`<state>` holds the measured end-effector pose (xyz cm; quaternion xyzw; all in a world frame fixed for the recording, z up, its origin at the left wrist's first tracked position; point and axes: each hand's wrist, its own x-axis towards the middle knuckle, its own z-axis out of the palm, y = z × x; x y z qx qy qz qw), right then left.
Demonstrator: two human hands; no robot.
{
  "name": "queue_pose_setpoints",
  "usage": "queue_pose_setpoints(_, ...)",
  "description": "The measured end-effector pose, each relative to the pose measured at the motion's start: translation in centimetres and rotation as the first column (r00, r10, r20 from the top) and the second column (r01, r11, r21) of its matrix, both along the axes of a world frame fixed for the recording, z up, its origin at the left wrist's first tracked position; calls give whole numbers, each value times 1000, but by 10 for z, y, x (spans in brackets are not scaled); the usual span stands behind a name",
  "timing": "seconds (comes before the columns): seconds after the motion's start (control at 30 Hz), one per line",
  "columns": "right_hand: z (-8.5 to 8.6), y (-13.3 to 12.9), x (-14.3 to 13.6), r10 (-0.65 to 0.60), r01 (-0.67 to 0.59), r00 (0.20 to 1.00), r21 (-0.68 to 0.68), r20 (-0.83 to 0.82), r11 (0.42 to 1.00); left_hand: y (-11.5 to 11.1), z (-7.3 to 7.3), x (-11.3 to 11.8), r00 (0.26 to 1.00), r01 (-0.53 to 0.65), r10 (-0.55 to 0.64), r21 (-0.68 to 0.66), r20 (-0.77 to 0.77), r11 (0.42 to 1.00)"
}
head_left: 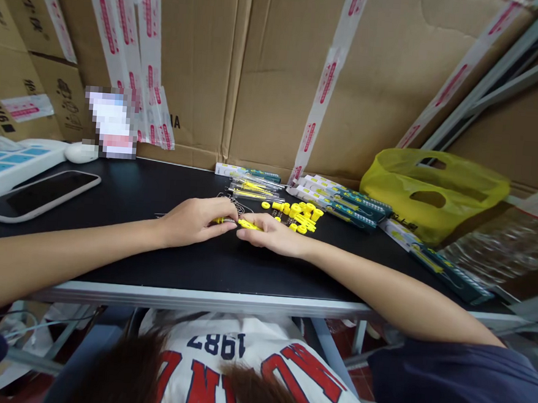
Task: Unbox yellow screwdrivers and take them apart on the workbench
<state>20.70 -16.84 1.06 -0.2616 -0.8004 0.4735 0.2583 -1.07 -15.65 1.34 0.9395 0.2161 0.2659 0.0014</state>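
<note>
My left hand [198, 222] is closed above the black tabletop, pinching a thin rod-like piece with yellow on it [221, 221]. Fingertips of my right hand [273, 235] grip a small yellow plastic piece [250, 225], and the two pieces meet or nearly meet between the hands. Fingers cover much of both. Just behind my left fingertips lies a tangle of thin metal wire parts [235, 205]. Beside my right hand is a pile of yellow plastic caps and pegs [311, 215], with dark springs [290, 221] among them.
Clear packs with yellow sticks [255, 189] lie behind the hands. Green-and-white boxes [342, 202] and a yellow plastic bag [403, 192] are to the right. At left are a phone [43, 192] and a power strip [18, 162]. Cardboard [276, 91] stands behind.
</note>
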Motion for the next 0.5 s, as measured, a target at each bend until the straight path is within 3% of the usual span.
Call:
queue_pose_setpoints(0.13,-1,2,1,41,-42,999,-30,-30,999,6,-3,-5,998,-60,63,115,-31,992)
queue_pose_setpoints(0.27,-2,2,2,4,-4,1000,4,-5,1000,11,-4,-6,993,-119,118,103,14,988)
queue_pose_setpoints(0.4,0,5,2,-37,31,998,106,58,994,9,-3,-5,996,-91,93,82,-11,992)
queue_pose_setpoints(0.5,9,9,8,-93,41,979,268,182,962,8,-2,-5,997,-67,70,55,-43,996)
